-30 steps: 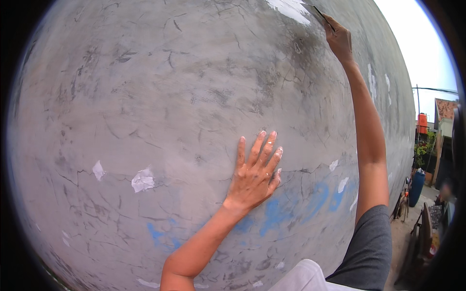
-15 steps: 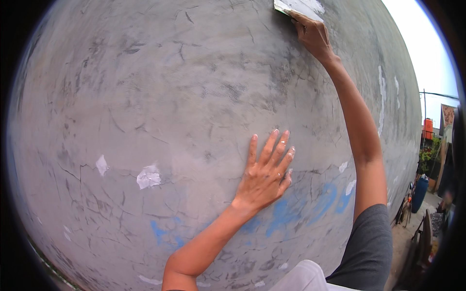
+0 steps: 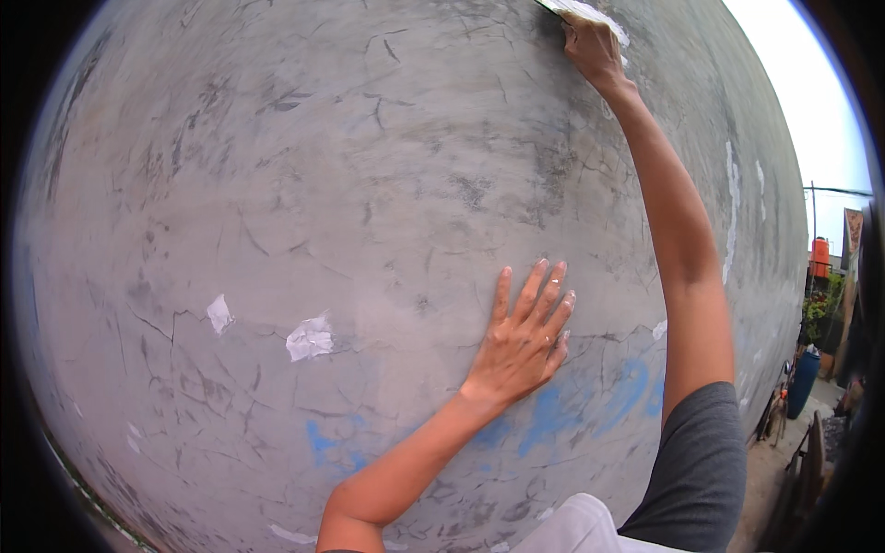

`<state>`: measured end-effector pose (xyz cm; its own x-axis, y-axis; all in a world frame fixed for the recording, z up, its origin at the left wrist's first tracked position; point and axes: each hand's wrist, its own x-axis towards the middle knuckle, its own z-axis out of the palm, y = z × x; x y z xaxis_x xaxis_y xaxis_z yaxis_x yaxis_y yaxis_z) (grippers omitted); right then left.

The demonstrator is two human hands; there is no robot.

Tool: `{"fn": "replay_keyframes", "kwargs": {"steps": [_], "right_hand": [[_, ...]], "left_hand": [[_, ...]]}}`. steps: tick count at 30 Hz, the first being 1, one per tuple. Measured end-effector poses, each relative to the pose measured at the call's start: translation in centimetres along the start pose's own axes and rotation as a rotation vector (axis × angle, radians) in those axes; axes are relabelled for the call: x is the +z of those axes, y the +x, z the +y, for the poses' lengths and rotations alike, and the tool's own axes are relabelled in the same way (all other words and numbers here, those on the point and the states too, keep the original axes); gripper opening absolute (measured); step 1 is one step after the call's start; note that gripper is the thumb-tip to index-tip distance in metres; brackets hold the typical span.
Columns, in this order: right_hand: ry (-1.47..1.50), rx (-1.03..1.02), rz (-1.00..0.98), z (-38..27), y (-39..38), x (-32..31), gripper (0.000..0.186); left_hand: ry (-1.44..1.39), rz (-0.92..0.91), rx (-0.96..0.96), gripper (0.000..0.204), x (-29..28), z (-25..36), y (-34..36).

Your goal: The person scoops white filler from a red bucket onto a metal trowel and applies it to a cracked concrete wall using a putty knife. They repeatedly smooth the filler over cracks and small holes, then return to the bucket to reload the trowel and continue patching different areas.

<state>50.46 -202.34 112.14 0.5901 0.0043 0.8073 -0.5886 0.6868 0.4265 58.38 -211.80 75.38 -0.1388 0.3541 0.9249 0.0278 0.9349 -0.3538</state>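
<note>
My left hand (image 3: 524,336) is spread on the grey plastered wall (image 3: 258,184), back uppermost, its fingers apart and flecked with white. My right hand (image 3: 595,53) is raised high near the top of the view, gripping a thin flat scraper (image 3: 551,7) against the wall, beside a streak of wet white filler (image 3: 604,20). Small white filler patches (image 3: 309,337) dot the wall at the lower left. Cracks run across it, and blue paint marks (image 3: 544,415) show below my left hand.
At the far right the wall gives way to a narrow paved path (image 3: 779,461) with a blue drum (image 3: 802,382), an orange tank (image 3: 819,256), plants (image 3: 816,309), dark clutter and overhead wires.
Over the last second my right hand and scraper moved left across the upper wall, then slightly up. My left hand, still spread, appears farther right as the view shifts.
</note>
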Motion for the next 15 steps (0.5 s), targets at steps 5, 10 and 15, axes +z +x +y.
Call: {"fn": "replay_keyframes", "kwargs": {"steps": [5,10,15], "right_hand": [[0.271,-0.115,0.035,-5.1,-4.6,-2.3,0.028],[0.137,0.027,0.189,3.7,0.3,-1.9,0.027],[-0.155,0.245,0.217,10.6,1.4,1.3,0.029]], "left_hand": [[0.033,-0.027,-0.02,0.04,-0.4,-0.8,-0.5],[0.012,-0.011,-0.005,0.04,-0.2,-0.3,0.1],[0.001,-0.029,0.012,0.042,-0.1,-0.4,-0.4]]}}
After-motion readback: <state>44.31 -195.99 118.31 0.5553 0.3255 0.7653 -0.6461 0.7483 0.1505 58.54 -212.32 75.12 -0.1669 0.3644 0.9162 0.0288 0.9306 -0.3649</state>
